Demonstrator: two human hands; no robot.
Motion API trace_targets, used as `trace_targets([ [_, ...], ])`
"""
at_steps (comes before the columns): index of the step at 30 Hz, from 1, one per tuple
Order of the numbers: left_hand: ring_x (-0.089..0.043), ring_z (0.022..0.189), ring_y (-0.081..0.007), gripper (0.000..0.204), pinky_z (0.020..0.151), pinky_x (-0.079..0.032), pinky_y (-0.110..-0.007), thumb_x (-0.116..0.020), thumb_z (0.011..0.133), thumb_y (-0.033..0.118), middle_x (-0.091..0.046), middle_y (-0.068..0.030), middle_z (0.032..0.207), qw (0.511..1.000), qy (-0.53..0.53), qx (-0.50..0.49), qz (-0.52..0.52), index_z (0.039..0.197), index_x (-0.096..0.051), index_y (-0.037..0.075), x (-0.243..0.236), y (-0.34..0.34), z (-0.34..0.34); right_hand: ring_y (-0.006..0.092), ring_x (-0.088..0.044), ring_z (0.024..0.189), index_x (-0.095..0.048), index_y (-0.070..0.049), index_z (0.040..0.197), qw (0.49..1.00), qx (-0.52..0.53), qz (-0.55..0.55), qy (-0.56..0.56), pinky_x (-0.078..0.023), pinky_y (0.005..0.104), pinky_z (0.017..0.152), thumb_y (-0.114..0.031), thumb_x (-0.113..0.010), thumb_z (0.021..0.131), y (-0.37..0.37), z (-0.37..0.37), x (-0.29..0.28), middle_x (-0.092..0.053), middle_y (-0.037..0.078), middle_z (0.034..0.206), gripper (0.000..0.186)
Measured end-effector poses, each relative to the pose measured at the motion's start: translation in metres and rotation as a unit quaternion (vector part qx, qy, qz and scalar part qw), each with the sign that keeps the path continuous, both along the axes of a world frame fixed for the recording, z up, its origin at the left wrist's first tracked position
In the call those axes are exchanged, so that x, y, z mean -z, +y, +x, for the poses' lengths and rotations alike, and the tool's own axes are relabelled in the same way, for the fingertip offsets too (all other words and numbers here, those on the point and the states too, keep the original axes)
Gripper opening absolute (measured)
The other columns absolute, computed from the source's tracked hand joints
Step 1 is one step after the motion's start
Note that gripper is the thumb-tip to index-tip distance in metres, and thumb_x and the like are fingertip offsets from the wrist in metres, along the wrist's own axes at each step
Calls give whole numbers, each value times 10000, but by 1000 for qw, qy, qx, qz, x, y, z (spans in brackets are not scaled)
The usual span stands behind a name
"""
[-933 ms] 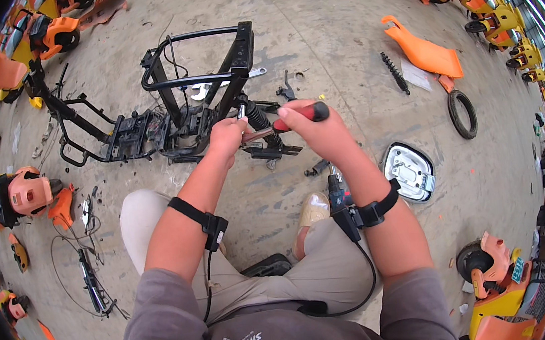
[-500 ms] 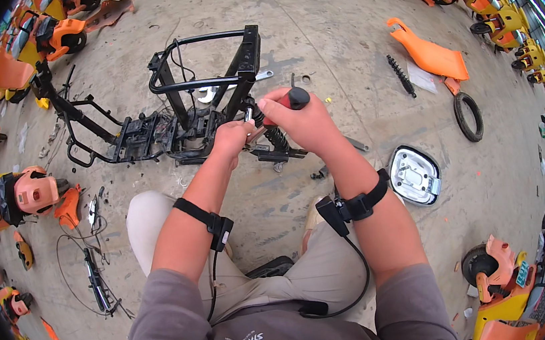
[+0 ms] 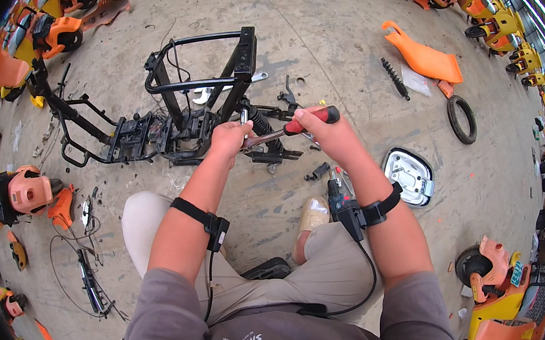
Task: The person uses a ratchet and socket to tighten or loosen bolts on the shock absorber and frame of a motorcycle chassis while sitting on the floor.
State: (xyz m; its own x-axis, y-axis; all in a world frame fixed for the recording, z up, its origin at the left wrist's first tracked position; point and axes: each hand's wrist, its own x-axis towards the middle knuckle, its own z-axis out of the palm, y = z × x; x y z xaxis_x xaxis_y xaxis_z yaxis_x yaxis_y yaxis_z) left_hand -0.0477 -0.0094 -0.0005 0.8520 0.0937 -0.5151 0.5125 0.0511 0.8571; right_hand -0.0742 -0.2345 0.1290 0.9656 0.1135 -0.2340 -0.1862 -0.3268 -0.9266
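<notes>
My right hand [image 3: 328, 138] is closed round the red-and-black handle of a ratchet wrench [image 3: 301, 126]. Its metal shaft runs left to my left hand [image 3: 230, 138], whose fingers close around the head end. A shiny socket [image 3: 244, 115] sticks up above those fingers. Both hands are beside the black spring shock absorber [image 3: 257, 119] at the rear of a bare black scooter frame [image 3: 246, 55]. What the socket sits on is hidden from me.
A large wrench [image 3: 229, 81] lies behind the frame. To the right are a cordless drill [image 3: 337, 193], a white-lined lid [image 3: 409, 176], a loose shock absorber [image 3: 394, 78], an orange panel [image 3: 424, 55] and a tyre [image 3: 461, 119]. Cables [image 3: 93, 278] lie at left; scooters [image 3: 490, 17] line the sides.
My right hand has swung the wrench handle toward me and to the right. My left hand has stayed near the shock absorber. The drill has come into sight by my right forearm.
</notes>
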Motion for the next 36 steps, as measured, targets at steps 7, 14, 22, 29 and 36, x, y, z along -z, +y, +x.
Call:
trace_targets([
  [7, -533, 636, -110, 218, 624, -402, -290, -694, 906, 247, -646, -15, 738, 1000, -1, 19, -3, 794, -677, 61, -6, -1, -3, 104, -627, 738, -728, -42, 923, 996, -2, 70, -60, -511, 283, 715, -278, -730, 872, 43, 4, -4, -719, 34, 829, 241],
  [14, -565, 699, -105, 232, 645, -418, -265, -690, 919, 264, -667, -36, 795, 998, 9, 53, 16, 891, -682, 35, -9, 7, -1, 160, -641, 746, -711, -28, 880, 989, -37, 40, -134, -520, 316, 710, -251, -739, 839, 78, 7, -16, -696, 56, 831, 228],
  [22, -575, 739, -94, 224, 703, -430, -280, -562, 986, 319, -656, 7, 859, 992, 41, 115, -31, 998, -643, 111, -8, 14, -2, 106, -628, 713, -720, -41, 936, 994, -3, 80, -67, -510, 278, 708, -257, -714, 896, 39, 3, 0, -724, 49, 813, 220],
  [29, -577, 852, -109, 271, 796, -450, -347, -520, 1011, 336, -687, -14, 960, 988, 53, 126, -76, 1027, -650, 98, -11, 19, -6, 97, -624, 775, -725, -45, 944, 998, 6, 42, -50, -490, 279, 728, -309, -710, 908, 16, -3, 10, -734, 40, 840, 267],
  [36, -571, 876, -107, 309, 864, -419, -310, -515, 1023, 324, -684, -28, 974, 991, 7, 121, -59, 1088, -649, 54, 16, 19, 1, 102, -643, 794, -714, -26, 935, 994, -5, 88, -62, -512, 284, 706, -267, -717, 900, 43, 2, 2, -713, 32, 798, 243],
])
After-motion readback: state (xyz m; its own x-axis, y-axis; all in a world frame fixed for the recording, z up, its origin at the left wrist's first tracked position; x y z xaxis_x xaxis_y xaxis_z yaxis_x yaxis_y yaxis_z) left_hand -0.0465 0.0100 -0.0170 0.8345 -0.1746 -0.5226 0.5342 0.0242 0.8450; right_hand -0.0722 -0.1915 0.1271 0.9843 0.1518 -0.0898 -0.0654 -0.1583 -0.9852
